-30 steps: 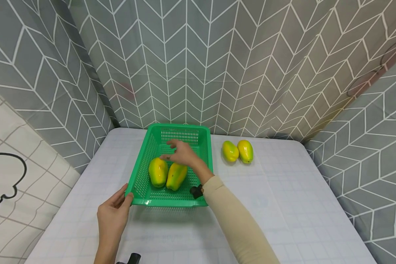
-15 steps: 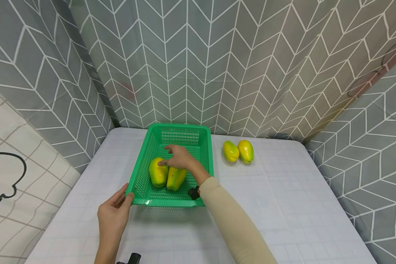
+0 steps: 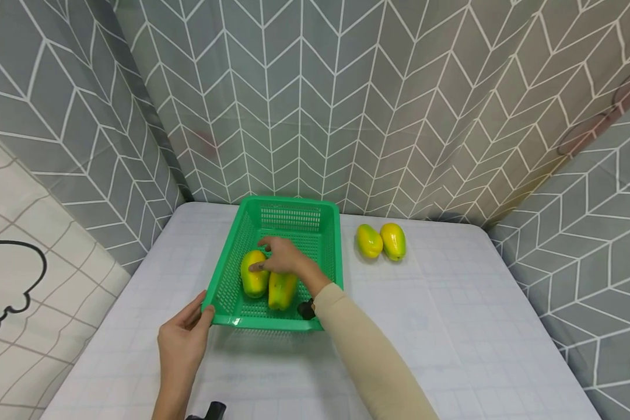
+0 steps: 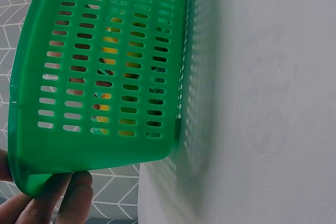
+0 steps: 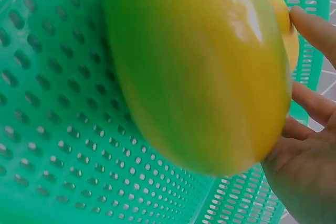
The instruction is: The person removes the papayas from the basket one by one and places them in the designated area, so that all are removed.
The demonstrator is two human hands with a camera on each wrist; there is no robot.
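A green plastic basket (image 3: 226, 294) with perforated walls stands on the table, two yellow-green papayas lying side by side inside. My left hand (image 3: 184, 338) holds its near left corner, thumb on the rim and fingers underneath; the left wrist view shows fingers (image 4: 79, 198) under that corner. My right hand (image 3: 286, 256) reaches into the basket from the right, over the papayas' far ends. Its thumb overlaps the left papaya (image 3: 253, 286). The right papaya (image 3: 282, 291) is partly covered by the hand. Close up, that papaya (image 5: 199, 77) fills the right wrist view, with extended fingers (image 5: 315, 103) beyond it.
Two more papayas, a left one (image 3: 370, 241) and a right one (image 3: 394, 242), lie together on the white-covered table (image 3: 451, 326) right of the basket. A grey patterned curtain (image 3: 320, 105) rises behind the table's far edge.
My right hand has moved slightly left and lower over the papayas. The right papaya in the basket has shifted a little toward me. My left hand keeps its hold on the basket corner.
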